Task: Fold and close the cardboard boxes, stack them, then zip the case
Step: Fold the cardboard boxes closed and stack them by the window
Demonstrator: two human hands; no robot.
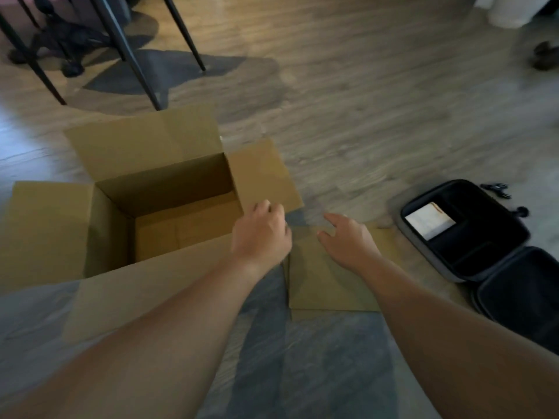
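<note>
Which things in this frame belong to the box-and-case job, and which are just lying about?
Job:
open box, flaps up
flat cardboard under the right hand
open case
left hand at the box's right flap

Lying about:
chair legs
small black clips beside the case

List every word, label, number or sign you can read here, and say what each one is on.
None can be read.
White card inside the open black case: faint marks, too blurred to read.
Open cardboard box and flat cardboard: no print visible.
</note>
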